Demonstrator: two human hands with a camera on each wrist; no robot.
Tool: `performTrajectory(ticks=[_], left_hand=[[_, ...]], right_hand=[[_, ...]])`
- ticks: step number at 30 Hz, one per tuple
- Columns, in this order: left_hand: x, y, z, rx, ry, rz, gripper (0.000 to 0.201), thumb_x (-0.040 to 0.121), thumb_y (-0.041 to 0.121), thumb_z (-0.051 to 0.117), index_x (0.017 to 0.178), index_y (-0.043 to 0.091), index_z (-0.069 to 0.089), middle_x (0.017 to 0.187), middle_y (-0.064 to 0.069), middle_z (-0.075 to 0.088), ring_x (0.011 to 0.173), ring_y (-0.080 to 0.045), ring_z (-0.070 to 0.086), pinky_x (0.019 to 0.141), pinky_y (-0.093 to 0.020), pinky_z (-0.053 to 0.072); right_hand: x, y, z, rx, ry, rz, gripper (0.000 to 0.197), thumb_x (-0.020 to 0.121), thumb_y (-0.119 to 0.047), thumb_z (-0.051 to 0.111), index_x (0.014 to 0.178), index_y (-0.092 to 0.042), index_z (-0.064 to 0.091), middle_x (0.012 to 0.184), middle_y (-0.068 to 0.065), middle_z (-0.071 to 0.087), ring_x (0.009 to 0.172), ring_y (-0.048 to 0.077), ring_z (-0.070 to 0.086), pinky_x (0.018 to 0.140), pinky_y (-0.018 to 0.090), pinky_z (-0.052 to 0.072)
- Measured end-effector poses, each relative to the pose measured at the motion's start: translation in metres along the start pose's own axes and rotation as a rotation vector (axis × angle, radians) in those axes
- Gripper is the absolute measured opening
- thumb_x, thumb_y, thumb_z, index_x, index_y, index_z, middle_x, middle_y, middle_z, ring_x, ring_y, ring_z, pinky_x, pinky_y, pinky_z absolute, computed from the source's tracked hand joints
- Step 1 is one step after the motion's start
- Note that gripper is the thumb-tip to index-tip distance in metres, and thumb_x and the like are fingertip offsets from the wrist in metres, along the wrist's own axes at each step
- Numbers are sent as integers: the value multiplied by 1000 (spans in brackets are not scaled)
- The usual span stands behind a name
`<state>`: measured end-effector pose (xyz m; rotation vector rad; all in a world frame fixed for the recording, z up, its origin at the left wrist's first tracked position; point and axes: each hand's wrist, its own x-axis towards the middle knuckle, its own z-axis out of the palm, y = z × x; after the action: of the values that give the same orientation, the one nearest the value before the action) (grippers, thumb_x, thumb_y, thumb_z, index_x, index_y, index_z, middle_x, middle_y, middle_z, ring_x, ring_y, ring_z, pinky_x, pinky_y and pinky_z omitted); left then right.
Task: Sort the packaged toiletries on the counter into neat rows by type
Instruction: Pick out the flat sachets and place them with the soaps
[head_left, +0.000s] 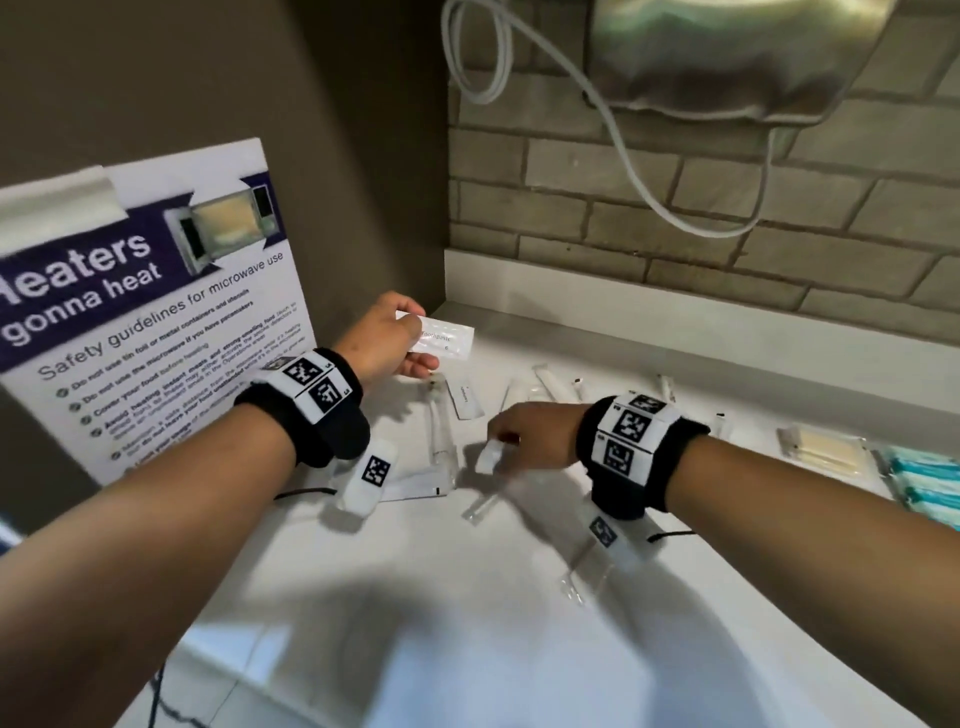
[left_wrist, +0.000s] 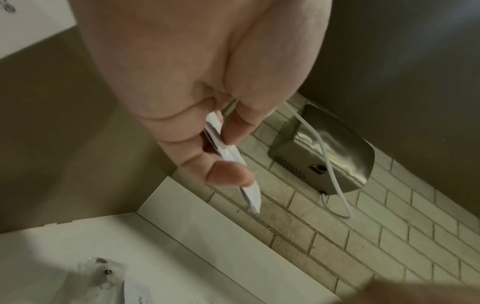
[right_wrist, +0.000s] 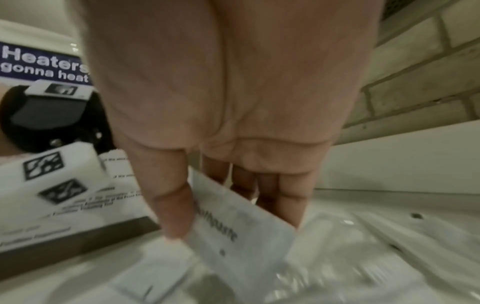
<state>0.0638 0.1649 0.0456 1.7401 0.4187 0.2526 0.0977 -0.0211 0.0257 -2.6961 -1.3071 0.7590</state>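
Head view: left hand (head_left: 387, 338) pinched white toothpaste packet (head_left: 448, 338) above desk (head_left: 519, 597). Only right wrist view showed right hand (right_wrist: 228, 144) gripping second packet (right_wrist: 241, 232), flat, white, blurred.

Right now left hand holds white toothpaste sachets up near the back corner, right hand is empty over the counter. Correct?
Not quite: the right hand is not empty. The right wrist view shows it pinching a white toothpaste sachet over the counter. The rest stands: the left hand holds white toothpaste sachets up near the back corner.
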Motion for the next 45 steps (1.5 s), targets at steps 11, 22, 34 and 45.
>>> performTrajectory(ticks=[11, 22, 34, 45], left_hand=[[-22, -20, -32, -17, 84, -1, 17, 93, 0, 33, 101, 11, 44, 95, -14, 60, 55, -18, 65, 44, -21, 45], [-23, -35, -40, -48, 67, -15, 31, 91, -4, 33, 92, 16, 57, 94, -18, 64, 51, -17, 64, 40, -20, 46], [-29, -33, -6, -90, -224, -124, 30, 98, 34, 45, 104, 10, 61, 97, -17, 67, 56, -22, 63, 52, -28, 44], [-7, -39, -18, -15, -18, -41, 17, 98, 1, 41, 108, 8, 52, 85, -20, 65, 56, -21, 61, 45, -25, 48]], right_hand=[[56, -57, 25, -257, 41, -209, 47, 82, -38, 67, 119, -14, 51, 106, 6, 61, 98, 27, 59, 70, 28, 38], [44, -39, 16, -33, 102, -182, 17, 85, -28, 62, 76, -14, 57, 76, 8, 64, 70, 24, 56, 66, 30, 45], [24, 4, -43, 399, 241, -128, 15, 87, -25, 70, 76, -21, 60, 59, -3, 57, 48, 4, 49, 53, 14, 38], [69, 18, -50, 404, 354, 108, 23, 89, -25, 62, 103, -13, 48, 83, 8, 59, 57, 18, 54, 53, 24, 40]])
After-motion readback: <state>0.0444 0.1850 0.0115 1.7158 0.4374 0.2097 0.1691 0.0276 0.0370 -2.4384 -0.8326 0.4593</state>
